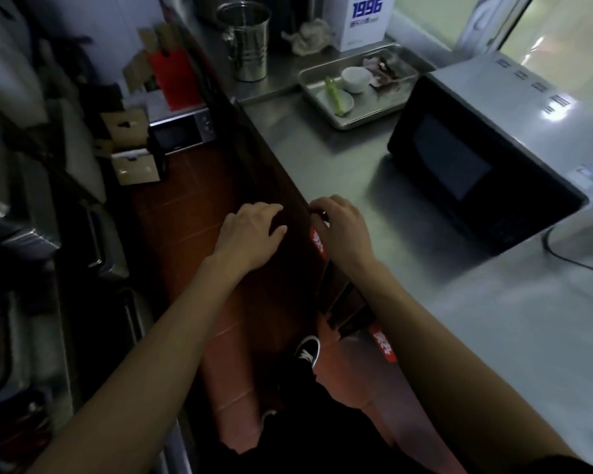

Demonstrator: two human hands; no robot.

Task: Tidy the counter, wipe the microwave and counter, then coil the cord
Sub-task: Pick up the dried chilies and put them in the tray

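Note:
A black-fronted microwave (476,165) with a grey top stands on the steel counter (339,172) at the right. Its dark cord (562,256) trails from its near corner across the counter. My left hand (250,234) lies with fingers apart against the dark front panel (281,268) below the counter's edge and holds nothing. My right hand (343,227) is at the counter's front edge, fingers curled down over it; whether they grip anything is hidden. A crumpled cloth (308,35) lies at the back.
A steel tray (384,114) with two small white bowls and a green stalk sits behind the microwave. A steel cup (247,42) and a white box marked 1996 (360,18) stand at the back. Red labels (319,244) mark the panel. The floor is red tile.

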